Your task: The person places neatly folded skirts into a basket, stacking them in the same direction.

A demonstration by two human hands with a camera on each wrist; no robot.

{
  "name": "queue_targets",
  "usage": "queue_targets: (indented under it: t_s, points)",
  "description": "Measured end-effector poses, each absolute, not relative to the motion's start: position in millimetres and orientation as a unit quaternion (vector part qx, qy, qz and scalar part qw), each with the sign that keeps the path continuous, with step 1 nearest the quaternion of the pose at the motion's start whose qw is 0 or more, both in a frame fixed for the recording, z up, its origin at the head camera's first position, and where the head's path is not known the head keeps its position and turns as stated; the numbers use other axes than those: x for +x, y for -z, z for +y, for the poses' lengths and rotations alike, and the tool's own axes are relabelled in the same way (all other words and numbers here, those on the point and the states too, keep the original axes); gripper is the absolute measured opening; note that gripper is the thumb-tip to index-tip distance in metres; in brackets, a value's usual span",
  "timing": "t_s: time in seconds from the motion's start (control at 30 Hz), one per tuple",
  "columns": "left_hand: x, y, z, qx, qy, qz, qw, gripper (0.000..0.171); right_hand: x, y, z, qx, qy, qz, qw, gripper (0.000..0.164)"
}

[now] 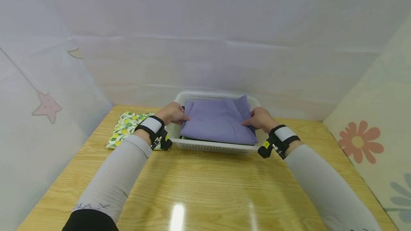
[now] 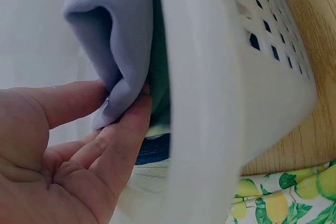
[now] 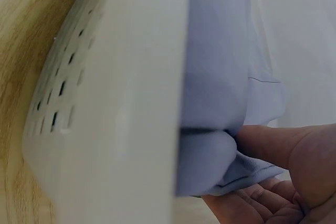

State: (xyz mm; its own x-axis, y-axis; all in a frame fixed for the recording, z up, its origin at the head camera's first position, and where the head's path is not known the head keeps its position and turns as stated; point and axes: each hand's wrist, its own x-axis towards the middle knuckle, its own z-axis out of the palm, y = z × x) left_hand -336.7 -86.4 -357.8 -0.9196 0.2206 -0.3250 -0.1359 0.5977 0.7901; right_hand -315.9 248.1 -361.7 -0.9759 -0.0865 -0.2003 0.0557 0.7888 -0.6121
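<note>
A folded lavender cloth garment (image 1: 218, 120) lies in a white perforated plastic basket (image 1: 212, 148). My left hand (image 1: 173, 113) pinches the garment's left edge, thumb above and fingers beneath, as the left wrist view shows. At the opposite edge, my right hand (image 1: 261, 118) pinches the folded layers between thumb and fingers (image 3: 247, 203). One corner of the cloth sticks up at the back right. Under the garment, dark green fabric (image 2: 160, 77) and a dark blue piece (image 2: 155, 149) show inside the basket.
Left of the basket, a folded cloth with a lemon print (image 1: 128, 126) lies on the wooden table (image 1: 205, 184), partly behind my left wrist. Pale curtain-like walls (image 1: 205, 56) stand behind and at both sides of the table.
</note>
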Motion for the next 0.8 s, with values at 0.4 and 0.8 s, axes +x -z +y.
queue_targets:
  t_s: [0.4, 0.8]
  points:
    - [-328.6, 356.8, -83.4, 0.075, -0.406, 0.9, 0.144, 0.046, -316.7, 369.6, 255.3, -0.02, 0.281, 0.957, 0.072, 0.031]
    - [-323.1, 362.2, -48.5, 0.127, -0.348, 0.925, 0.085, 0.056, -308.5, 367.8, 290.2, -0.022, 0.258, 0.964, 0.065, 0.035]
